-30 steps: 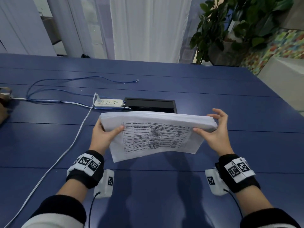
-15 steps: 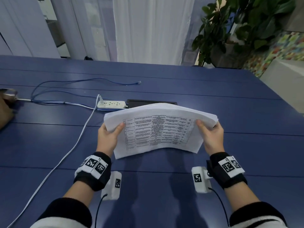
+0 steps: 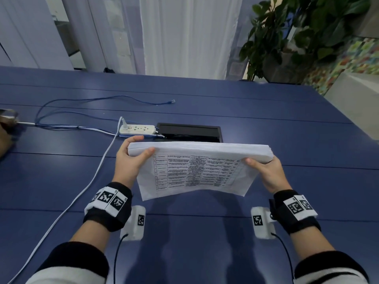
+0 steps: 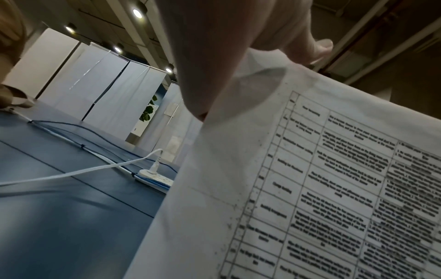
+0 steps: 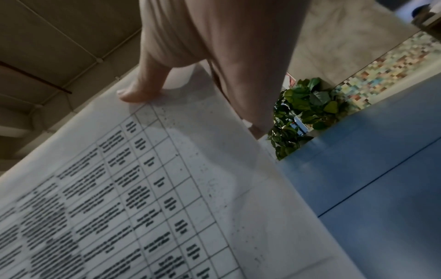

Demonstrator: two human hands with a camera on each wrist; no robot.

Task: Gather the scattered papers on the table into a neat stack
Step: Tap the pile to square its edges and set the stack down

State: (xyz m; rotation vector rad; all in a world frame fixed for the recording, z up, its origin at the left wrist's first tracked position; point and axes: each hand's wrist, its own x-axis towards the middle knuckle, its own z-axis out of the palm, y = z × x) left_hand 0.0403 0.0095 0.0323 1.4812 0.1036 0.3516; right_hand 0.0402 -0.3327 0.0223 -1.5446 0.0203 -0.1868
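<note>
One thick stack of white printed paper sheets hangs above the dark blue worktop, held between two hands. The left hand grasps the stack's left edge, thumb on top; the right hand grasps the right edge the same way. Between the grips the sheets sag toward the person, the near edge drooping. The likely fault is slippage: with only the ends clamped, inner sheets could slide out or fan. Beyond the left grip lie one white power strip, one white cable and one thin blue cable. No loose sheets show on the worktop.
</note>
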